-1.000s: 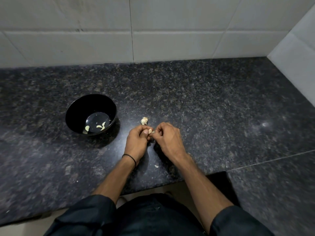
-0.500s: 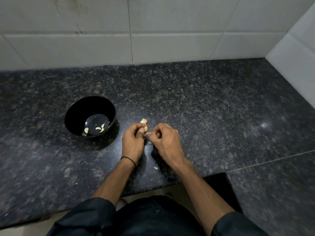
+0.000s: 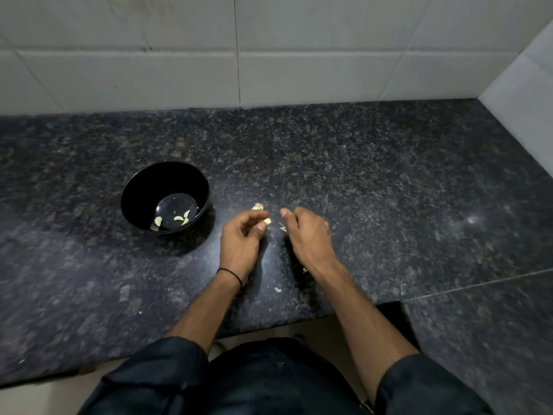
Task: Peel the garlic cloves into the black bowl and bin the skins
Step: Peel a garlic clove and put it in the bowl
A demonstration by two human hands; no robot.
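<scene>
A black bowl point(image 3: 135, 195) stands on the dark granite counter, left of my hands, with three peeled cloves point(image 3: 178, 218) at its bottom. My left hand point(image 3: 241, 241) pinches a garlic clove point(image 3: 267, 221) between thumb and fingertips. Just beyond that hand lies a piece of garlic in its skin point(image 3: 258, 206). My right hand point(image 3: 306, 233) hovers a short way to the right, fingers curled, with a small scrap of skin point(image 3: 282, 228) at its fingertips; whether it holds the scrap is unclear.
Small skin scraps lie on the counter point(image 3: 389, 190) near its front edge, one point(image 3: 278, 289) between my wrists and another point(image 3: 304, 269) by my right wrist. White tiled walls close off the back and right. The counter steps back at the front right.
My hands were joined on the clove; they have now pulled apart, the left keeping the clove and the right moving off to the right.
</scene>
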